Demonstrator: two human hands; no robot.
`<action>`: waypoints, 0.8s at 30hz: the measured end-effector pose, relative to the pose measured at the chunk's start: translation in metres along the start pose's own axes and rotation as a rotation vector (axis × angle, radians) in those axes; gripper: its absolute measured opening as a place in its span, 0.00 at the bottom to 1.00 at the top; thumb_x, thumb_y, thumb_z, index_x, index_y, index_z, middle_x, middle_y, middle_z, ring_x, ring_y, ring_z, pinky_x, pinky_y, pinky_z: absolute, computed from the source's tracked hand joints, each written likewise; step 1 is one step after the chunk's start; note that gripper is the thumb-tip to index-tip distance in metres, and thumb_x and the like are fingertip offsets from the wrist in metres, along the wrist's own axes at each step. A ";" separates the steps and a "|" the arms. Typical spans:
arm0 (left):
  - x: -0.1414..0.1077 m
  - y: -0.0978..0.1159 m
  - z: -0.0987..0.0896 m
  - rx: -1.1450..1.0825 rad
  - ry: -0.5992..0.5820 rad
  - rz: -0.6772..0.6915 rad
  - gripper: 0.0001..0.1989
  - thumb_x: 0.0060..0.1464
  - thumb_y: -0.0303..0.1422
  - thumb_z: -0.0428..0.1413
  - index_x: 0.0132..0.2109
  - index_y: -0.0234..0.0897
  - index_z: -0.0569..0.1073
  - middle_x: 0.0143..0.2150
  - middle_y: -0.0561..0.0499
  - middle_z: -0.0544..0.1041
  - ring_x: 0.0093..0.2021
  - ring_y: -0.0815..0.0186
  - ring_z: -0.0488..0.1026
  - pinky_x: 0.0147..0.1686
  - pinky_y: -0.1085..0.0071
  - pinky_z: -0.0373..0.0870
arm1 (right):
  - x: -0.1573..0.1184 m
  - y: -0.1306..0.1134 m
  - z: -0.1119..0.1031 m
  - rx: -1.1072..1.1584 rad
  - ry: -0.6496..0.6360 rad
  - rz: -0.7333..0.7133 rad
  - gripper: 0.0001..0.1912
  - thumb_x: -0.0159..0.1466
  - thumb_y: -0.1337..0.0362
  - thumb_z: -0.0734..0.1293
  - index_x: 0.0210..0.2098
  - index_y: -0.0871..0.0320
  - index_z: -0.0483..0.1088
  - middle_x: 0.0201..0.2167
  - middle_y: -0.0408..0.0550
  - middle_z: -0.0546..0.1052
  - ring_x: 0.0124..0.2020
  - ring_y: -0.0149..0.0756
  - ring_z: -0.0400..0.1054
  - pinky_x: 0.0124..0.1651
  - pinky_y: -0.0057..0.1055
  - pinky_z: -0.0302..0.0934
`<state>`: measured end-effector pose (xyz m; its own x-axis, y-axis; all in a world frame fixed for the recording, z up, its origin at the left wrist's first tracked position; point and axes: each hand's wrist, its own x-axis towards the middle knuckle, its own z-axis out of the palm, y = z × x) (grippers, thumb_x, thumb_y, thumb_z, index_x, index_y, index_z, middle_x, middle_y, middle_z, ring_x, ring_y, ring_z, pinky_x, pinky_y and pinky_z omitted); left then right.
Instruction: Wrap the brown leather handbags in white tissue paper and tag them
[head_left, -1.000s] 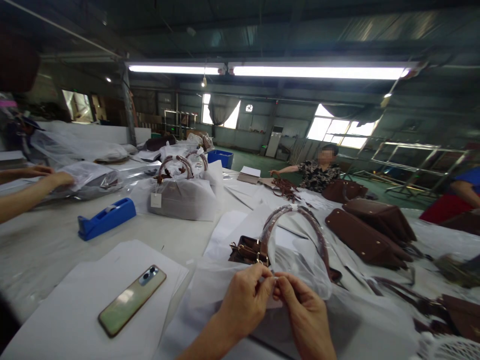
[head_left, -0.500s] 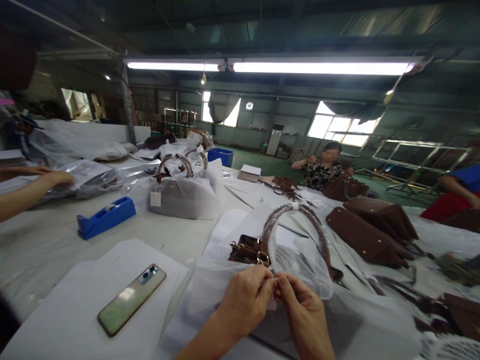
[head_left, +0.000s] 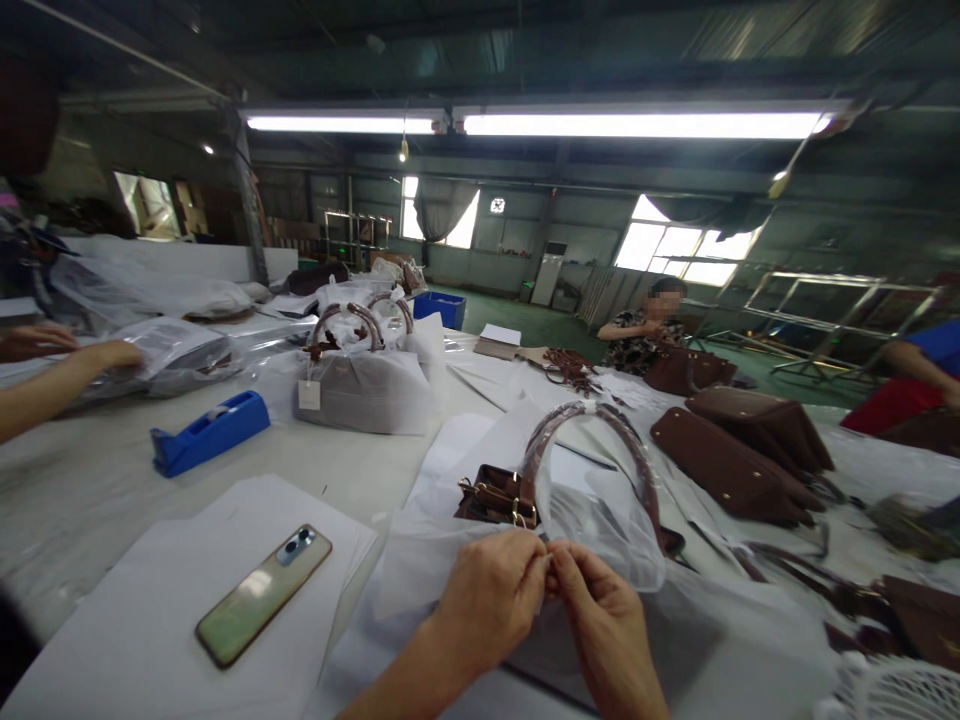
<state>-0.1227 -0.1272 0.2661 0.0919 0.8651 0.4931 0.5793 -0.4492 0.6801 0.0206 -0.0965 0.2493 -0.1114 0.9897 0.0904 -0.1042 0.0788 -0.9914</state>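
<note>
Strip lights (head_left: 645, 125) glare across the top of the frame, over a wide pale table (head_left: 337, 455). From the head view, at lower centre, the left hand (head_left: 487, 585) and right hand (head_left: 607, 625) meet just in front of a bag (head_left: 547, 640) with an upright handle (head_left: 639, 462). Fingers on both are drawn shut in a tight pinch, tip to tip; what they grip is too small to make out from here. Two hands so close together suggest something fiddly that wants steadying from both sides.

Loose, cloudy wrapping (head_left: 757, 640) lies about the bag, perhaps to guard it from scuffs. Toward upper left of centre, another handled bag (head_left: 360, 390) sits upright in similar wrap, its tag (head_left: 309, 395) hanging outside, likely so it can be read. At left, a blue dispenser (head_left: 210, 435) carries a tape roll, seemingly within reach. Lower left, a phone (head_left: 262, 597) rests on white sheets (head_left: 142, 600). Beyond, the blue bin (head_left: 441, 310) doesn't show its contents. Brown bags (head_left: 735, 470) lie at right, nearer a seated person (head_left: 637, 330).
</note>
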 end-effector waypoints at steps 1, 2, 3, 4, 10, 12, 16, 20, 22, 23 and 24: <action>0.000 0.000 0.000 0.017 0.006 0.001 0.11 0.65 0.33 0.45 0.34 0.40 0.68 0.33 0.50 0.76 0.35 0.64 0.72 0.36 0.67 0.61 | 0.000 0.001 0.000 0.005 -0.007 0.001 0.22 0.54 0.45 0.76 0.35 0.58 0.79 0.24 0.44 0.73 0.29 0.34 0.65 0.33 0.28 0.61; 0.000 0.000 0.001 0.032 0.011 0.003 0.11 0.65 0.33 0.45 0.34 0.40 0.68 0.33 0.50 0.76 0.34 0.64 0.72 0.35 0.67 0.61 | 0.000 0.001 0.000 0.007 -0.014 0.002 0.22 0.54 0.45 0.76 0.35 0.58 0.79 0.25 0.44 0.73 0.29 0.34 0.65 0.33 0.28 0.61; 0.000 0.000 0.000 0.040 0.015 0.007 0.11 0.65 0.33 0.45 0.34 0.40 0.68 0.32 0.50 0.75 0.34 0.63 0.72 0.35 0.67 0.61 | 0.000 0.001 0.000 0.004 -0.019 0.002 0.22 0.54 0.44 0.75 0.35 0.58 0.79 0.25 0.44 0.73 0.29 0.34 0.64 0.33 0.28 0.61; 0.000 0.000 0.000 0.042 0.014 0.013 0.11 0.65 0.33 0.45 0.34 0.40 0.68 0.32 0.50 0.75 0.34 0.63 0.72 0.35 0.67 0.61 | 0.000 0.001 0.000 -0.005 -0.022 0.000 0.22 0.54 0.44 0.75 0.34 0.58 0.79 0.24 0.44 0.73 0.28 0.34 0.64 0.32 0.28 0.60; 0.006 0.000 -0.010 -0.058 0.007 -0.008 0.09 0.63 0.31 0.51 0.34 0.39 0.71 0.33 0.51 0.76 0.36 0.65 0.73 0.38 0.70 0.63 | -0.002 0.000 -0.003 -0.045 0.005 -0.028 0.23 0.53 0.44 0.76 0.32 0.59 0.79 0.23 0.44 0.73 0.27 0.33 0.62 0.31 0.28 0.58; 0.010 -0.001 -0.014 -0.105 0.025 -0.061 0.06 0.59 0.29 0.56 0.32 0.38 0.73 0.32 0.52 0.76 0.35 0.66 0.73 0.37 0.71 0.63 | -0.002 -0.001 -0.002 -0.019 -0.004 -0.024 0.22 0.53 0.44 0.76 0.31 0.59 0.79 0.23 0.44 0.73 0.27 0.33 0.62 0.31 0.28 0.57; 0.015 -0.005 -0.019 -0.143 0.008 -0.097 0.05 0.53 0.27 0.62 0.30 0.38 0.75 0.30 0.54 0.77 0.34 0.67 0.73 0.37 0.72 0.63 | -0.005 -0.002 0.001 0.015 -0.026 -0.007 0.21 0.54 0.46 0.76 0.30 0.59 0.79 0.22 0.43 0.72 0.26 0.31 0.60 0.29 0.27 0.55; 0.017 -0.006 -0.020 -0.100 0.031 -0.061 0.07 0.47 0.26 0.66 0.27 0.38 0.75 0.29 0.55 0.77 0.36 0.66 0.72 0.37 0.71 0.63 | -0.009 0.001 0.001 0.039 -0.047 -0.016 0.20 0.54 0.47 0.76 0.28 0.60 0.79 0.20 0.42 0.70 0.24 0.29 0.57 0.27 0.26 0.52; 0.020 -0.006 -0.021 -0.078 0.045 -0.042 0.10 0.45 0.26 0.68 0.25 0.38 0.74 0.27 0.55 0.76 0.37 0.65 0.70 0.37 0.71 0.63 | -0.011 0.002 0.001 0.044 -0.047 -0.024 0.20 0.55 0.47 0.75 0.27 0.60 0.78 0.21 0.43 0.70 0.24 0.29 0.57 0.27 0.26 0.52; 0.021 -0.006 -0.021 -0.070 0.051 -0.020 0.10 0.44 0.26 0.68 0.25 0.39 0.74 0.27 0.56 0.76 0.37 0.65 0.70 0.38 0.70 0.64 | -0.012 0.002 0.001 0.046 -0.040 -0.029 0.20 0.55 0.47 0.75 0.27 0.60 0.78 0.21 0.43 0.70 0.24 0.29 0.58 0.27 0.26 0.53; 0.022 -0.006 -0.022 -0.055 0.059 0.010 0.10 0.44 0.27 0.69 0.25 0.39 0.74 0.28 0.55 0.77 0.37 0.64 0.70 0.39 0.70 0.64 | -0.012 0.002 0.002 0.047 -0.030 -0.036 0.20 0.56 0.47 0.75 0.28 0.60 0.78 0.21 0.43 0.71 0.24 0.29 0.58 0.27 0.26 0.53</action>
<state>-0.1416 -0.1103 0.2850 0.0486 0.8466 0.5300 0.5335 -0.4706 0.7028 0.0201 -0.1082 0.2467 -0.1360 0.9822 0.1296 -0.1546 0.1082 -0.9820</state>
